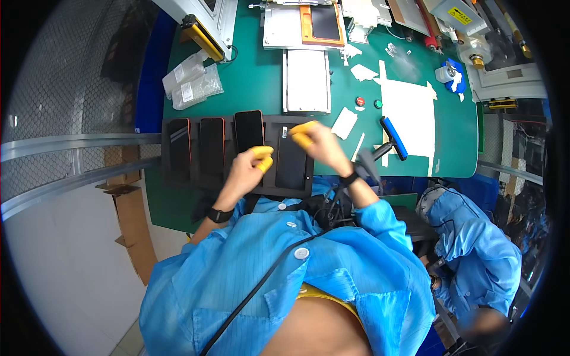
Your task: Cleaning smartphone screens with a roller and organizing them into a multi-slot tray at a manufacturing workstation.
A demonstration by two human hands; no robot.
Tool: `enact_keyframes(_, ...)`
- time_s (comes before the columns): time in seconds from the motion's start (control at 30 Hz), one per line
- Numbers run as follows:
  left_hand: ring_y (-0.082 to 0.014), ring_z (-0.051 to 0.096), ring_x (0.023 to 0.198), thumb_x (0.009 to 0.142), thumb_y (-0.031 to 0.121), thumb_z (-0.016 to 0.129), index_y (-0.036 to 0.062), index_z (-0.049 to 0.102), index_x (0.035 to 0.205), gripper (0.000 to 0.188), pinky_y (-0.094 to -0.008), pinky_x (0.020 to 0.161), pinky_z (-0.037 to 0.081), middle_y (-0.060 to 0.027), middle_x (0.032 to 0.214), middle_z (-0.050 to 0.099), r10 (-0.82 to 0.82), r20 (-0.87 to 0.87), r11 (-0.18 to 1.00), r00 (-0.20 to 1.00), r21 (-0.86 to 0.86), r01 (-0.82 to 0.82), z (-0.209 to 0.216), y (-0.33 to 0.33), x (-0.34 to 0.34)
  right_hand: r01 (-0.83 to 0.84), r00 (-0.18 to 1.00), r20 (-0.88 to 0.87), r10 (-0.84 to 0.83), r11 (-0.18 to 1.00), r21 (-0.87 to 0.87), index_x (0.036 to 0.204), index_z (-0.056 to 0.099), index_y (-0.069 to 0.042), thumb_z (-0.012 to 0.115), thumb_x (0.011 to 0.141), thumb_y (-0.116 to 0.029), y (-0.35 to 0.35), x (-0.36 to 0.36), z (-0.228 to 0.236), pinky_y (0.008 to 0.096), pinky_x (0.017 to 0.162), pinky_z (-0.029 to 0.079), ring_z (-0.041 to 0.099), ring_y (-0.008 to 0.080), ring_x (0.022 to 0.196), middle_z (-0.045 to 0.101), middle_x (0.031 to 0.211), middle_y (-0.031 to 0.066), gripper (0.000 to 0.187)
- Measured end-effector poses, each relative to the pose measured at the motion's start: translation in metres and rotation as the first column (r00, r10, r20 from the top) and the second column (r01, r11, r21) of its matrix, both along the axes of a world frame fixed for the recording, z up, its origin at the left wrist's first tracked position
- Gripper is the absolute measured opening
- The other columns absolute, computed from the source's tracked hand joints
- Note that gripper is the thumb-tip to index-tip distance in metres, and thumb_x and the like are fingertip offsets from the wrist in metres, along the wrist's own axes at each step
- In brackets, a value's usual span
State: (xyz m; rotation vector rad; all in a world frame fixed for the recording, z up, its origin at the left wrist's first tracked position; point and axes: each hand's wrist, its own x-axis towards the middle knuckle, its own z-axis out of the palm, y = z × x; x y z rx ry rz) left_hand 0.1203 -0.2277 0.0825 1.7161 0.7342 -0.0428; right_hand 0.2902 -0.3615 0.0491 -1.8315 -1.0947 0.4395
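A black tray (267,188) lies along the near edge of the green table, with dark phone-shaped panels in its slots. Two orange-edged phones (180,148) (212,145) rest in the left slots; a third phone (249,127) sits higher, past the tray's far edge. In the right slot is a dark panel (291,160) with a small white label. My left hand (242,171), yellow cots on its fingertips, is curled in a pinch near the third phone's lower end. My right hand (322,147), also in yellow cots, pinches over the right slot's upper corner. What either holds is too small to make out.
A metal fixture (306,80) with an orange frame holding a dark panel (325,22) stands ahead. Clear plastic bags (193,83) lie at left. To the right are red and green buttons (360,101), a blue roller (394,138) and a white sheet (408,113). A co-worker (475,243) sits at right.
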Motion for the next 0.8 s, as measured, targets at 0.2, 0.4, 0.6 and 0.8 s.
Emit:
enact_keyframes(0.2, -0.0097, 0.058, 0.080, 0.083, 0.009, 0.054, 0.0047, 0.057, 0.104, 0.022, -0.0207, 0.065, 0.044, -0.0051, 0.095, 0.061, 0.254, 0.065, 0.966, 0.965, -0.057, -0.251, 0.040, 0.034, 0.014, 0.085, 0.957, 0.288, 0.030, 0.922, -0.377, 0.063, 0.060, -0.002, 0.065, 0.069, -0.031, 0.058, -0.071, -0.009, 0.0387, 0.061, 0.047, 0.057, 0.0313, 0.067, 0.057, 0.066, 0.0170, 0.031)
enact_keyframes(0.4, -0.0086, 0.057, 0.072, 0.083, 0.008, 0.053, 0.0058, 0.058, 0.102, 0.020, -0.0192, 0.059, 0.042, -0.0029, 0.091, 0.061, 0.305, 0.097, 0.950, 0.947, -0.099, -0.295, 0.043, 0.038, 0.035, 0.152, 0.988, 0.061, -0.140, 0.937, -0.313, 0.079, 0.054, 0.001, 0.064, 0.071, -0.018, 0.056, -0.079, -0.012, 0.0422, 0.064, 0.044, 0.055, 0.0349, 0.073, 0.055, 0.069, 0.0175, 0.023)
enact_keyframes(0.6, -0.0072, 0.054, 0.066, 0.079, 0.010, 0.058, 0.0038, 0.060, 0.096, 0.018, -0.0184, 0.055, 0.040, -0.0031, 0.082, 0.060, 0.318, 0.243, 0.943, 0.916, 0.018, -0.332, 0.007, 0.051, 0.086, 0.214, 0.945, -0.229, -0.235, 0.970, -0.114, 0.093, 0.044, 0.001, 0.056, 0.079, -0.008, 0.017, -0.032, 0.019, 0.0440, 0.062, 0.044, 0.055, 0.0419, 0.077, 0.057, 0.080, 0.0250, 0.021)
enact_keyframes(0.8, -0.0258, 0.057, 0.079, 0.073, 0.023, 0.061, 0.0038, 0.063, 0.087, 0.024, -0.0344, 0.069, 0.045, -0.0162, 0.083, 0.060, 0.132, 0.259, 0.885, 0.957, 0.404, -0.232, -0.037, 0.040, 0.189, 0.587, 0.806, -0.049, -0.590, 0.807, -0.064, 0.102, 0.046, -0.002, 0.049, 0.086, -0.010, -0.055, 0.046, 0.036, 0.0301, 0.067, 0.044, 0.055, 0.0224, 0.077, 0.057, 0.086, 0.0141, 0.018)
